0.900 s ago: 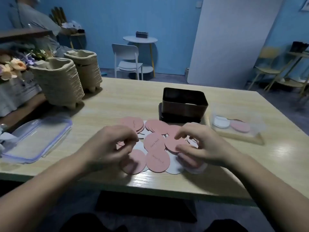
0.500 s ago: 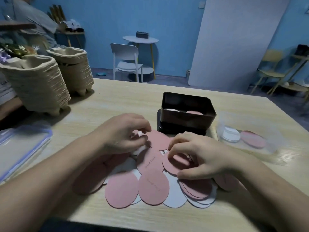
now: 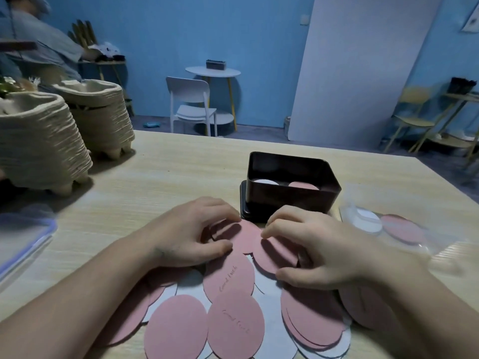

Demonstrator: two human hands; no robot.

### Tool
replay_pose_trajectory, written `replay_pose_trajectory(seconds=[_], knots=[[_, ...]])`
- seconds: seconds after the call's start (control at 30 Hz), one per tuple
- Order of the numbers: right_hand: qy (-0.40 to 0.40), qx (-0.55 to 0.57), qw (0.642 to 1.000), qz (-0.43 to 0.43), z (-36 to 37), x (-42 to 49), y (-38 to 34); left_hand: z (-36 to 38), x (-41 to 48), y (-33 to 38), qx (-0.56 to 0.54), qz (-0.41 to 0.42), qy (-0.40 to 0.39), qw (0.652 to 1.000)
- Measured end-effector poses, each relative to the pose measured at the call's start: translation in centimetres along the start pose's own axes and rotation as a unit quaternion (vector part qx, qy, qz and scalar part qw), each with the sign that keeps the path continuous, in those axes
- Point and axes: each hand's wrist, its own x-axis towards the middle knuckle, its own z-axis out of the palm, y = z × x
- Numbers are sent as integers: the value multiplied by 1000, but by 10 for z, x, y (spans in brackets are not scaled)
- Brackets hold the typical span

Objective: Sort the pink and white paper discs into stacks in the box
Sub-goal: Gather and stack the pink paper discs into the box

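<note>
The left hand [image 3: 197, 234] is curled over the far part of the loose pile [image 3: 233, 330], and a pink disc [image 3: 246, 237] is pinched between its thumb and fingertips. The same disc is touched from the other side by the bent fingertips of the right hand [image 3: 318, 250]; whether it is also gripped there cannot be told. Pink and white discs lie overlapped under both wrists and nearer to the person, on the bench [image 3: 168, 177]. Just beyond the fingertips the box [image 3: 285, 200] is placed, with a white stack [image 3: 264, 181] and a pink stack [image 3: 303, 185] inside.

Some risks are judged from here. Several thin discs may be lifted together, so a white one hidden below could be carried onto the pink stack. The paper may be creased if it is pulled by both hands. Discs may be pushed off the near edge by the forearms.
</note>
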Motion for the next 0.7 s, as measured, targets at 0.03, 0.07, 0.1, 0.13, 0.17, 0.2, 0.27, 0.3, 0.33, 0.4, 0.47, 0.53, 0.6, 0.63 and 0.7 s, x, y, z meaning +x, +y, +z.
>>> replay_pose_trajectory(seconds=[0.03, 0.07, 0.1, 0.13, 0.17, 0.2, 0.27, 0.3, 0.33, 0.4, 0.47, 0.53, 0.6, 0.63, 0.7], knots=[[0, -3, 1000, 1, 3, -1, 2, 0, 1, 0, -2, -2, -8, 1000], [0, -7, 1000, 3, 5, -2, 3, 1, 2, -1, -5, -4, -13, 1000], [0, -10, 1000, 7, 6, -3, 4, 1, 3, -1, -10, -7, -15, 1000], [-1, -11, 1000, 11, 7, -3, 5, 1, 3, -1, -15, -9, -15, 1000], [-1, -9, 1000, 15, 7, -4, 5, 1, 4, -2, -18, -11, -14, 1000], [-1, -4, 1000, 16, 7, -4, 5, 2, 4, -2, -22, -13, -13, 1000], [2, 3, 1000, 15, 8, -4, 6, 3, 3, -3, -29, -17, -10, 999], [5, 4, 1000, 14, 9, -4, 6, 4, 3, -4, -32, -19, -7, 999], [8, 4, 1000, 14, 10, -4, 7, 3, 3, -4, -34, -21, -3, 999], [15, 3, 1000, 20, 10, -5, 7, 3, 2, -5, -37, -28, 6, 999], [21, 0, 999, 24, 10, -6, 8, 3, 1, -4, -40, -32, 12, 999], [27, 2, 999, 30, 9, -7, 8, 4, 2, -2, -35, -29, 11, 999], [31, 2, 999, 39, 9, -7, 8, 7, 5, 1, -24, -31, 11, 999], [31, 0, 999, 42, 9, -7, 8, 8, 6, 2, -21, -35, 11, 999], [32, -4, 999, 44, 9, -6, 8, 7, 7, 2, -21, -38, 13, 999]])
